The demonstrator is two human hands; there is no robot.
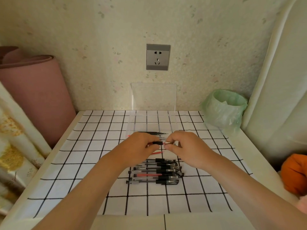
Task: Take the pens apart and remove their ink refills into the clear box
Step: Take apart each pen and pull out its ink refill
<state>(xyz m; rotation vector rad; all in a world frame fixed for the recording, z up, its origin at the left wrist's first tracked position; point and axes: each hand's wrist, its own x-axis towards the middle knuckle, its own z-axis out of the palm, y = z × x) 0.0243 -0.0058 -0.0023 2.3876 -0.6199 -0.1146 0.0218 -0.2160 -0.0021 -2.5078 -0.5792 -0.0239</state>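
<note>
Over the middle of the surface, both hands hold one pen (160,143) level: left hand (141,143) fingers (152,138) curled round its black rubbery grip, right hand (184,145) pinching the shiny metal cone tip. Thin black refills (152,132) lie in the clear box (174,123) just behind, toward the far edge. A pile of see-through pens (156,171) sits nearer, on the checked cloth (99,146).

Two bare forearms reach in from the lower corners and converge toward the middle. The left hand (139,143) and right hand (186,145) are raised side by side, knuckles up, almost touching, fingers curled. Each pinches one end of a single pen (157,143) held level between them, thumbs on the near side.
</note>
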